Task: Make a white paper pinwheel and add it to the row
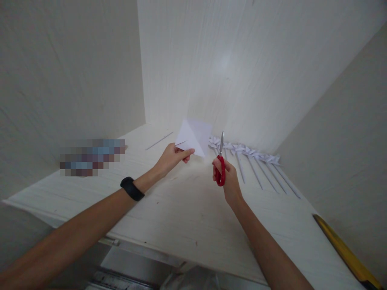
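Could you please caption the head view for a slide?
Left hand holds folded paper; right hand holds red scissors.

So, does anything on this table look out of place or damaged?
Little stands out. The paper in the left hand has a slit; the right hand holds scissors. The pinwheels lie in a row. A yellow tool overhangs the table edge.

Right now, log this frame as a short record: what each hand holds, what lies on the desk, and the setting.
left hand: pinches a white paper sheet by its lower corner, held up above the desk
right hand: grips red-handled scissors, blades shut and pointing up, apart from the sheet
wrist: black band on the left arm
desk: white, set in a wall corner
on desk: row of white paper pinwheels on sticks, one loose stick, yellow ruler at the right edge
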Demonstrator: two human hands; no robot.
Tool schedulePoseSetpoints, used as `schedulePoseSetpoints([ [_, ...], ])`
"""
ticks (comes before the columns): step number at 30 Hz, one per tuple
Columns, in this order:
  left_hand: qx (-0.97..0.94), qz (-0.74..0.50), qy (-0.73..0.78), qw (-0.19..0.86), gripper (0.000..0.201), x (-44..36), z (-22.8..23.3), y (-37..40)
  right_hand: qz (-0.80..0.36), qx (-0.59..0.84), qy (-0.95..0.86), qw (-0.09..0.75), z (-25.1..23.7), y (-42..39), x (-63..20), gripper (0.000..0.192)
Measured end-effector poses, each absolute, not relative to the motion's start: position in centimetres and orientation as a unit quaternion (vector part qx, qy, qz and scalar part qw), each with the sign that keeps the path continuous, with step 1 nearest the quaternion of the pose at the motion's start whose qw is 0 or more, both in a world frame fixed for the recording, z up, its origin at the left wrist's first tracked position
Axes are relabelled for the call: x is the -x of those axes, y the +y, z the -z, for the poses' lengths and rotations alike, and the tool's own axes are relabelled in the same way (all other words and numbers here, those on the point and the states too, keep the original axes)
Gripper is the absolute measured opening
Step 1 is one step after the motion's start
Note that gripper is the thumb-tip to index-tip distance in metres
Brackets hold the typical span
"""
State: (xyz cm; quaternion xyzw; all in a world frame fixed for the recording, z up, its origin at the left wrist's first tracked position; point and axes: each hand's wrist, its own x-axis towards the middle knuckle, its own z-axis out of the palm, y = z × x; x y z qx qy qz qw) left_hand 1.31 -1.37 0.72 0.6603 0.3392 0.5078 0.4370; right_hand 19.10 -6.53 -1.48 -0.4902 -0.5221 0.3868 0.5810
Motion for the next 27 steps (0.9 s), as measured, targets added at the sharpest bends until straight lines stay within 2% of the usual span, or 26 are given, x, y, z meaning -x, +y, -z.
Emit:
schedulePoseSetpoints([
  [7, -0.673, -0.548, 0.359, 0.342, 0.033, -0.4, -1.2, -0.8, -0.419, 0.471, -0.575, 0.521, 1.7, -6.2, -19.2, 0.055],
  [17, -0.671, -0.555, 0.391, 0.298, 0.031, -0.3, -1.3, -0.7, -0.478, 0.459, -0.666, 0.343, 2.0, -7.1, -18.9, 0.048],
  [27, -0.646, -0.572, 0.427, 0.271, 0.029, -0.2, -1.4, -0.6, -0.512, 0.421, -0.667, 0.338, 1.8, -7.2, -18.9, 0.050],
])
